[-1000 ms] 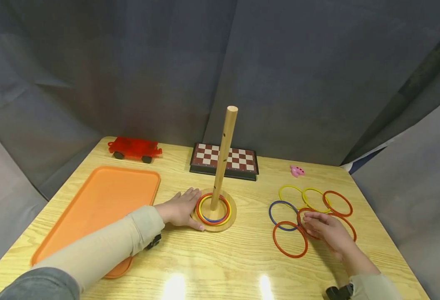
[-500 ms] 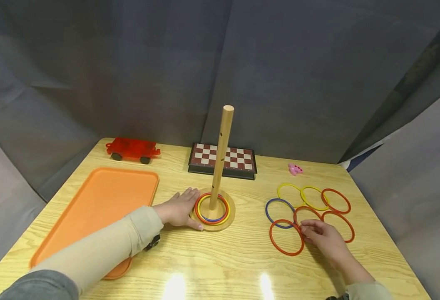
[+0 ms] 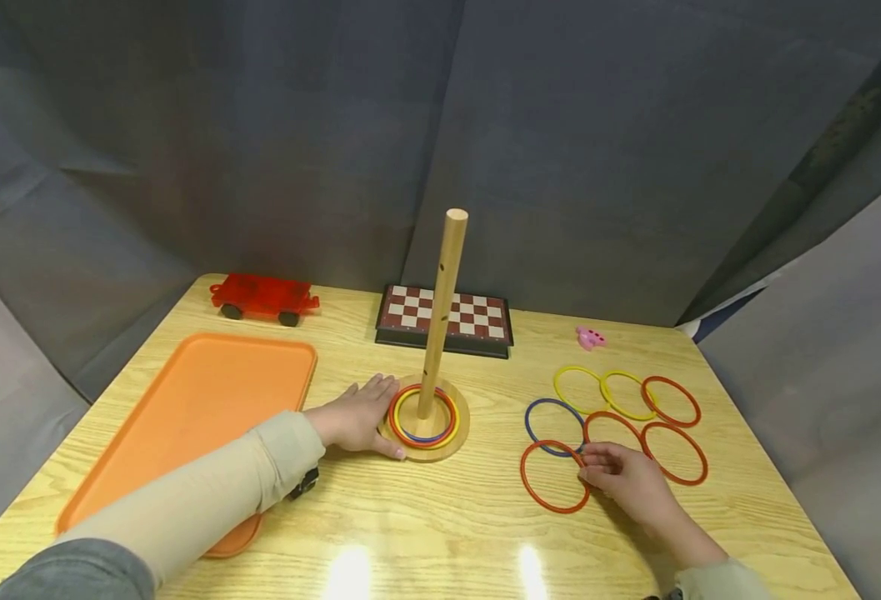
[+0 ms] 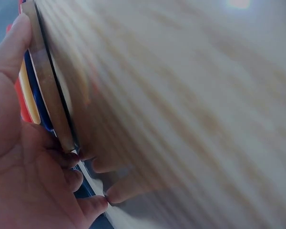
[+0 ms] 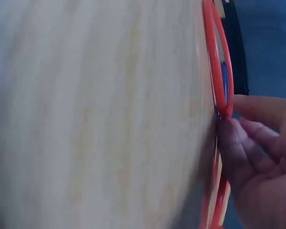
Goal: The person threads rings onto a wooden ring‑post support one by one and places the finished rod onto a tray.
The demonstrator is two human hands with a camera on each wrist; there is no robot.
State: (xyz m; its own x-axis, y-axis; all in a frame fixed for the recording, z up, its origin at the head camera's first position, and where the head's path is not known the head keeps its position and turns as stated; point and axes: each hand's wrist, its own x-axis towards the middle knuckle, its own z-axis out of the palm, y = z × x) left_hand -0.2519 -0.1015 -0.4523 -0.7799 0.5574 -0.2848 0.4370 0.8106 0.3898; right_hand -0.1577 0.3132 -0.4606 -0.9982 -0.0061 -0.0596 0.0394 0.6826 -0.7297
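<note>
My left hand [image 3: 361,418] lies with straight, spread fingers against the left edge of a round wooden base [image 3: 461,425]. In the left wrist view the thumb [image 4: 14,47] touches the base's edge. A tall wooden peg [image 3: 440,317] rises from the base, with red, yellow and blue rings lying around its foot. My right hand [image 3: 629,483] pinches the right edge of a red ring [image 3: 536,497] between thumb and fingers. In the right wrist view this red ring [image 5: 213,47] shows almost edge-on, close to the tabletop. It overlaps a blue ring [image 3: 527,421] in the head view.
Behind the right hand lie more red rings [image 3: 698,443] and two yellow rings [image 3: 558,379]. An orange tray [image 3: 222,400] occupies the left side. At the back are a red toy wagon [image 3: 263,296], a checkered board [image 3: 485,321] and a small pink toy [image 3: 590,337].
My right hand has moved left and toward me, from the middle red ring to the front one, now pinched and shifted slightly left. My left hand stays at the base.
</note>
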